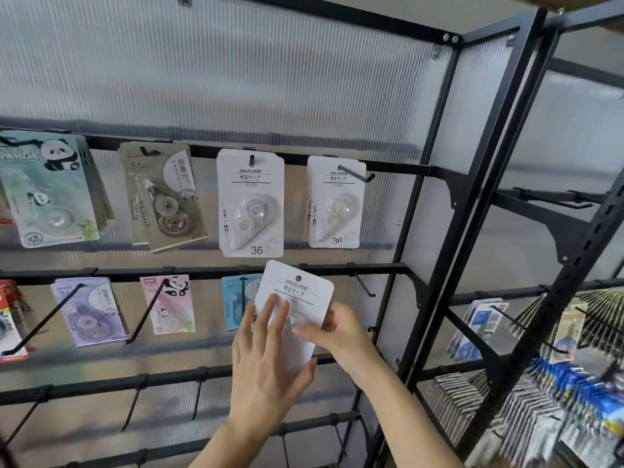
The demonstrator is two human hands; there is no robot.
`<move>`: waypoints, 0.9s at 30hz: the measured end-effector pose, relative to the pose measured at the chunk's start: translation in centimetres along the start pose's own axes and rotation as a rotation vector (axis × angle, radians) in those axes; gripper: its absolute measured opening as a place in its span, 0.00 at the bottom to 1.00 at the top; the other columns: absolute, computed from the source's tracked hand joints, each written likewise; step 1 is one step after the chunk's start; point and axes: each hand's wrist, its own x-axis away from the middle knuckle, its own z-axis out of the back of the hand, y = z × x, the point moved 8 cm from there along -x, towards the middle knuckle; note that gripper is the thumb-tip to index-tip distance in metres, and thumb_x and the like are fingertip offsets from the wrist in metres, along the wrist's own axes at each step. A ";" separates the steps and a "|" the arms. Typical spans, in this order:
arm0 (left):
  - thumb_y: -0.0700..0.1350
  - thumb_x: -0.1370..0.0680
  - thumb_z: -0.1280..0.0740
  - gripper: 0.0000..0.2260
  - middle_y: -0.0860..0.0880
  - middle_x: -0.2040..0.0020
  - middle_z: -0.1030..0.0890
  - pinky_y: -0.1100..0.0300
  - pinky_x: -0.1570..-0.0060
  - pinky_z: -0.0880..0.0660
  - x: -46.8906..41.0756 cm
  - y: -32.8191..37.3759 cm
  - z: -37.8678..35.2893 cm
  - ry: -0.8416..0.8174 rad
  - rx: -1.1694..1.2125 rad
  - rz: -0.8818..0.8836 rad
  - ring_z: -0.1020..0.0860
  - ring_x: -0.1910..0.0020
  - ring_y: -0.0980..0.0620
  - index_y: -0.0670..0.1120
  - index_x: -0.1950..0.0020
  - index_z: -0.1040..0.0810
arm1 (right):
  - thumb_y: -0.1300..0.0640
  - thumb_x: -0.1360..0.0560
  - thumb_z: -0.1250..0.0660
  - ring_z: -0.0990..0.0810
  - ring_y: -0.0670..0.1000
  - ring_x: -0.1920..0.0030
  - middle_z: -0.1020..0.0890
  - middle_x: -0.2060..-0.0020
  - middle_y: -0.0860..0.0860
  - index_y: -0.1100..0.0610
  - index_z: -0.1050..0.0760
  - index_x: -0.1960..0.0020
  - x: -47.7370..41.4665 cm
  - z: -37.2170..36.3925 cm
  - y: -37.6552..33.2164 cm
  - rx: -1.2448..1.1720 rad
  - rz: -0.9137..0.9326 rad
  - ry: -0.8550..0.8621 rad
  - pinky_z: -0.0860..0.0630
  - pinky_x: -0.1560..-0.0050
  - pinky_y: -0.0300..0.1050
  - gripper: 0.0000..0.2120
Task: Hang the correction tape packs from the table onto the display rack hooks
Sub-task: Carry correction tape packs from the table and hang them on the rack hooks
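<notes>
Only one view here, the head cam. Using the hanging JINUO pack [251, 201] as the reference spot: the loose correction tape pack [294, 292] is held up just below it and a bit to the right, nearly touching its bottom edge. The long axis is roughly upright, tipped a little clockwise, with the hang hole [298, 278] on top.

The right hand [337, 329] pinches the pack's right edge. The left hand [266, 359] has its fingers straight, laid flat across the lower left, with the thumb by the bottom edge, so it looks more like propping than gripping.

My guess is it has to go up. The reference pack's own hook [251, 160] is straight above the hole, and the longer hook [356, 175] is up and right, so the right hand is nearer that one.

The bottom half of the pack is motion-blurred and covered by fingers. The table is out of frame.
</notes>
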 end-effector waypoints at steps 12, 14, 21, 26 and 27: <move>0.63 0.20 0.52 0.29 0.47 0.24 0.41 0.49 0.29 0.48 -2.2 -2.2 -2.0 -0.127 -0.116 -0.100 0.45 0.24 0.45 0.49 0.23 0.44 | 0.61 0.30 0.33 0.16 0.46 0.53 0.15 0.54 0.47 0.54 0.29 0.38 0.2 8.9 -5.9 -0.194 0.279 0.268 0.22 0.59 0.37 0.21; 0.63 0.19 0.54 0.29 0.47 0.24 0.41 0.48 0.30 0.49 -2.6 -2.9 -3.2 -0.189 -0.244 -0.110 0.45 0.25 0.44 0.49 0.23 0.42 | 0.64 0.27 0.34 0.16 0.46 0.54 0.15 0.54 0.46 0.55 0.31 0.35 -0.4 9.8 -7.7 -0.162 0.339 0.265 0.22 0.59 0.36 0.21; 0.60 0.25 0.46 0.30 0.41 0.28 0.32 0.47 0.30 0.50 -3.3 -4.9 -5.7 -0.253 -0.520 -0.100 0.40 0.28 0.42 0.46 0.26 0.38 | 0.63 0.25 0.35 0.17 0.45 0.51 0.15 0.55 0.45 0.48 0.34 0.33 -2.5 10.6 -11.2 -0.100 0.427 0.236 0.22 0.53 0.37 0.23; 0.59 0.20 0.54 0.26 0.39 0.33 0.26 0.48 0.29 0.51 -4.0 -5.9 -5.4 -0.195 -0.572 -0.040 0.31 0.32 0.39 0.45 0.30 0.34 | 0.62 0.26 0.35 0.17 0.45 0.49 0.15 0.52 0.45 0.49 0.34 0.33 -2.1 11.0 -11.6 -0.123 0.472 0.247 0.22 0.48 0.38 0.23; 0.58 0.22 0.50 0.26 0.39 0.34 0.25 0.46 0.28 0.47 -4.2 -6.2 -5.4 -0.179 -0.597 -0.049 0.27 0.34 0.38 0.45 0.31 0.32 | 0.63 0.25 0.36 0.17 0.44 0.50 0.15 0.53 0.44 0.50 0.34 0.33 -2.2 11.1 -11.7 -0.134 0.477 0.252 0.22 0.49 0.38 0.23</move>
